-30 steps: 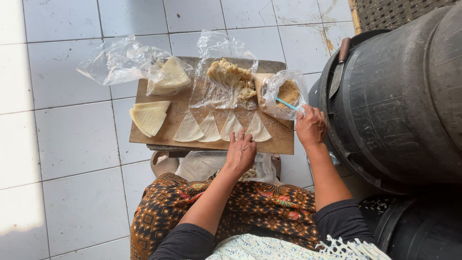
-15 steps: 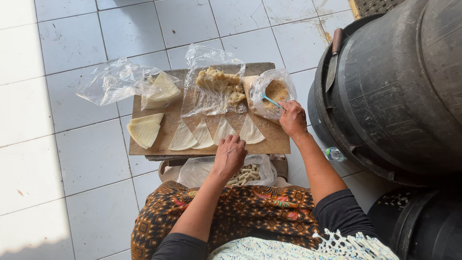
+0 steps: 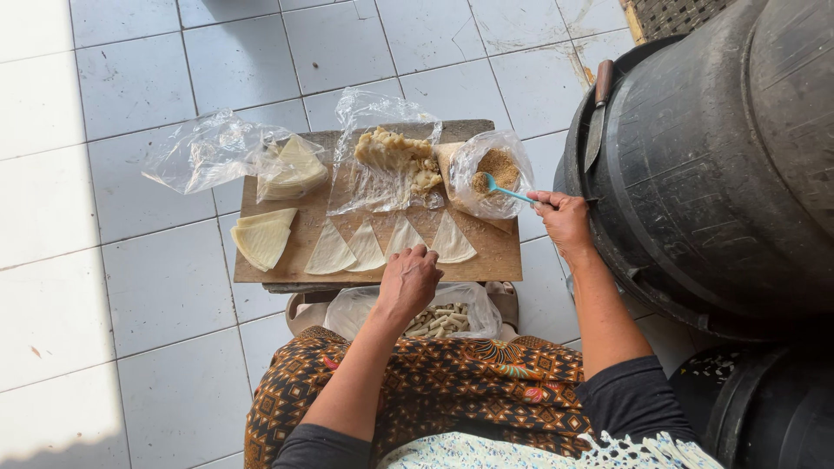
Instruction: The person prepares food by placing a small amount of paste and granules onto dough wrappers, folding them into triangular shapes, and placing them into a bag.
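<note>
Nearest, a brown patterned cloth lap (image 3: pixel 434 382), then a clear bag of small pale rolled sticks (image 3: pixel 439 320) just under the board's near edge. Left hand (image 3: pixel 408 280) lying fingers down, loosely curled, on the near edge of the flat brown wooden board (image 3: pixel 495 256), touching the row of thin pale dough triangles (image 3: pixel 395 243) — holding nothing. Right hand (image 3: pixel 565 219) pinching the handle of a small light-blue plastic spoon (image 3: pixel 504 188), its bowl dipped in the clear bag of brown crumbly filling (image 3: pixel 497 169) at the board's far right corner. Best done slowly: a small, level scoop, spoon kept low over the board, left hand pressing a triangle flat. Filling looks dry, grainy, sandy brown — heaped in the open bag. Farther off, a stack of pale wrappers (image 3: pixel 295 169) in plastic, white floor tiles (image 3: pixel 130 78), a big black barrel (image 3: pixel 721 156) at the right.
</note>
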